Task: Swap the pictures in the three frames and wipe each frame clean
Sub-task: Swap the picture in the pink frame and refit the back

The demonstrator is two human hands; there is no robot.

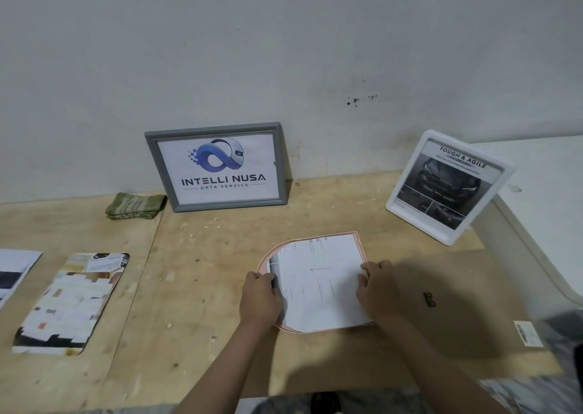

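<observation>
Both forearms reach forward; left hand and right hand pinch paper.

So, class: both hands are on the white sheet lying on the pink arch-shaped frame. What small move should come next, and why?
Probably slide the white paper sheet square into the pink arch-shaped frame. The left hand and right hand hold its side edges, and the pink rim shows unevenly around it.

Single head-worn view, forward and down onto a wooden table, close over it
</observation>
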